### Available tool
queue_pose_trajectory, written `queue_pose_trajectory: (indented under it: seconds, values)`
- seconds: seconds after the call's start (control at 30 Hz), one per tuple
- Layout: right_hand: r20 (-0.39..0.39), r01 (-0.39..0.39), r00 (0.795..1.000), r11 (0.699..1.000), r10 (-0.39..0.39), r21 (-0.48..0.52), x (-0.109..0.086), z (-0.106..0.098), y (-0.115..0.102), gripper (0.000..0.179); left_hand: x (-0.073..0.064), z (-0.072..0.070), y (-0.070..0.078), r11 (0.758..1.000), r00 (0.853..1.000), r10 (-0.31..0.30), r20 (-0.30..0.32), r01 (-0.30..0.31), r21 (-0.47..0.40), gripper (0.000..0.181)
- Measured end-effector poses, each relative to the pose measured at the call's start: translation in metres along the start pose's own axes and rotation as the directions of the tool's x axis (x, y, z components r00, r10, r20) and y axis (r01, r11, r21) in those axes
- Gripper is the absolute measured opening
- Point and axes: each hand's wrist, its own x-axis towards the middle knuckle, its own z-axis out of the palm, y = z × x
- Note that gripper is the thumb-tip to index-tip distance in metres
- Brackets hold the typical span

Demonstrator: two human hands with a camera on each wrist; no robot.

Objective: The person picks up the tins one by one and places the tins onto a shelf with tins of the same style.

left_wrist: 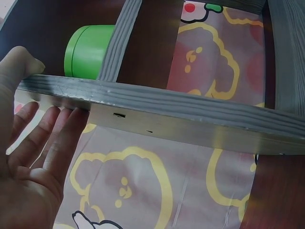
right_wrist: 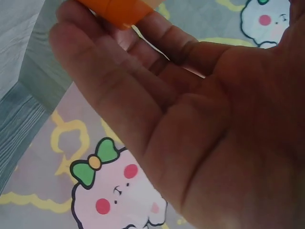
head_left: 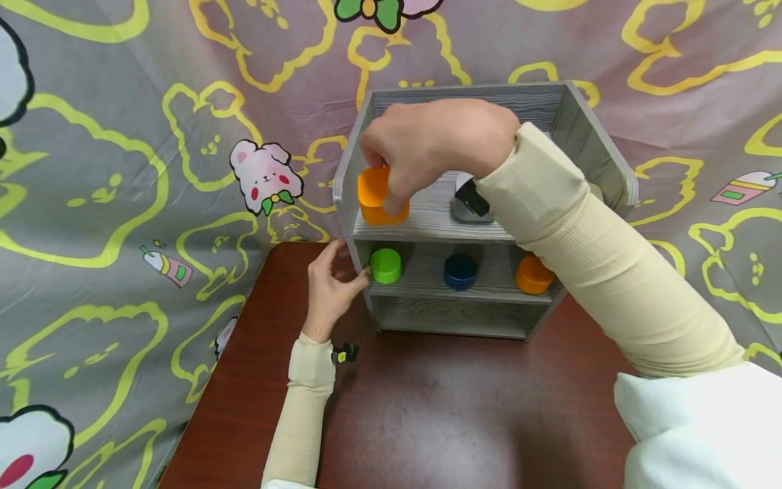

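Observation:
An orange rounded-square container [head_left: 374,193] is pinched between the thumb and fingers of my right hand [head_left: 427,139], at the left end of the small grey wooden shelf's upper level. Only the container's orange edge [right_wrist: 125,14] shows in the right wrist view, past the fingers. My left hand [head_left: 330,288] grips the front edge of the shelf's left side panel [left_wrist: 157,102], thumb on the inner side and fingers along the outer face. Just inside that panel, near the left thumb, sits a round green container [head_left: 385,265] on the middle level.
On the middle level also stand a dark blue round container [head_left: 461,272] and an orange round one [head_left: 534,274]. A clear container [head_left: 470,204] on the upper level is partly hidden by the right wrist. The shelf stands on a dark brown table [head_left: 440,407] before a patterned cloth [head_left: 201,136].

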Motion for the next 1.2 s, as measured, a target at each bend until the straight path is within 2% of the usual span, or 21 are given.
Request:
queue_pose_trajectory:
  seconds: [0.17,0.37,0.63,0.87,1.2]
  values:
    - [0.055,-0.037,0.998,0.999,0.038,-0.024,0.012,-0.006,0.005,0.048,0.000,0.000,-0.001,1.000,1.000,0.016,-0.001,-0.016,0.006,0.054]
    - [0.083,-0.067,0.994,0.997,0.070,-0.038,0.024,-0.006,0.010,0.032,0.001,0.000,0.000,1.000,1.000,0.023,-0.002,-0.023,0.018,0.052]
    - [0.127,-0.115,0.985,0.993,0.118,-0.035,0.036,-0.005,0.013,0.034,0.000,0.000,0.002,0.999,1.000,0.011,-0.009,-0.010,0.032,0.054]
    - [0.141,-0.132,0.980,0.990,0.138,-0.049,0.040,-0.007,0.015,0.033,0.001,0.000,0.040,0.998,1.000,0.021,-0.016,-0.020,0.063,0.049]
    - [0.169,-0.132,0.976,0.991,0.135,-0.027,0.046,-0.005,0.015,0.042,0.000,0.001,0.039,0.998,1.000,0.011,-0.013,-0.010,0.055,0.050]
